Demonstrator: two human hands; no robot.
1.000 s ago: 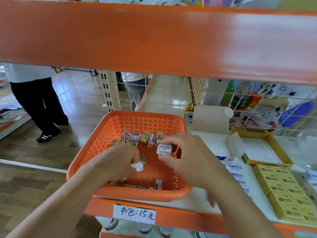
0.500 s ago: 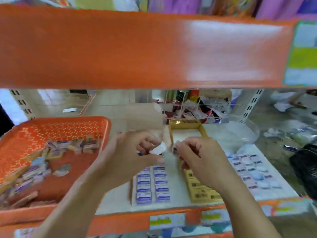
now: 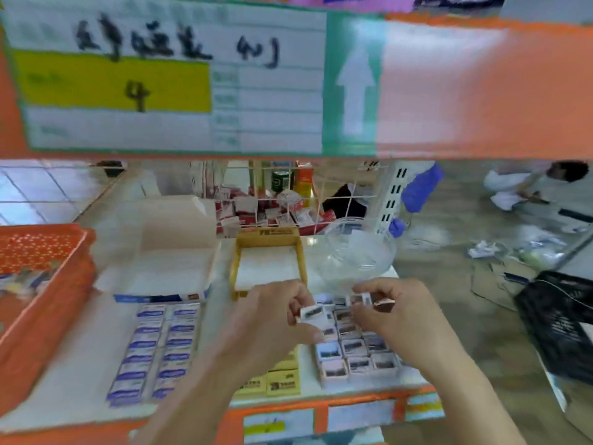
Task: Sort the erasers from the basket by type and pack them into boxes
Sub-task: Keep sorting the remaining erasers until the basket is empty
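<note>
My left hand (image 3: 272, 319) pinches a small white eraser (image 3: 313, 313) with a dark stripe, held just above the rows of white erasers (image 3: 349, 351) laid out at the shelf's right. My right hand (image 3: 394, 313) pinches another small white eraser (image 3: 358, 298) over the back of the same rows. The orange basket (image 3: 48, 284) with loose erasers stands at the far left. Blue-and-white erasers (image 3: 154, 351) lie in rows in a white box. Yellow erasers (image 3: 282, 380) fill the near end of a yellow box (image 3: 301, 252), partly hidden by my left arm.
An orange shelf beam (image 3: 449, 91) with a price label hangs overhead. A clear plastic bowl (image 3: 359, 255) sits behind the white erasers. A wire rack (image 3: 266, 200) of goods stands at the back. A black crate (image 3: 558, 319) is on the floor at right, where a person crouches.
The view has swung right from the basket to the boxes. Both hands have carried their erasers from over the basket to above the rows of white erasers on the right.
</note>
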